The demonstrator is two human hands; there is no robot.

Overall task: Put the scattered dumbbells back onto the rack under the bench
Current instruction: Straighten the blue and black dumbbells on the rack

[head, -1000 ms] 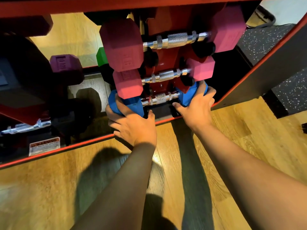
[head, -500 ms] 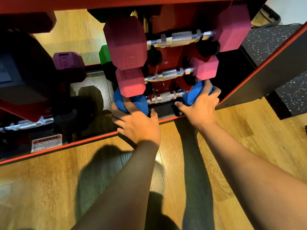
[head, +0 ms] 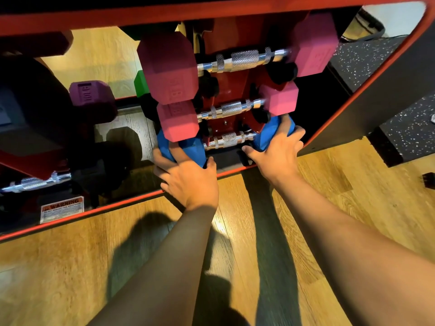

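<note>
Blue dumbbell (head: 229, 140) gripped by both hands (left hand (head: 188, 178), right hand (head: 279, 152)) at its ends.

Single head view, close, looking steeply down and forward along both forearms at rack (head: 231, 90) under bench (head: 367, 104); left side dark, probably shadow

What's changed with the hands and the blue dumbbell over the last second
Almost nothing. The left hand and right hand still grip the two heads of the blue dumbbell at the rack's lowest slot. Only the camera view drifted slightly. The two pink dumbbells above stayed put.
</note>
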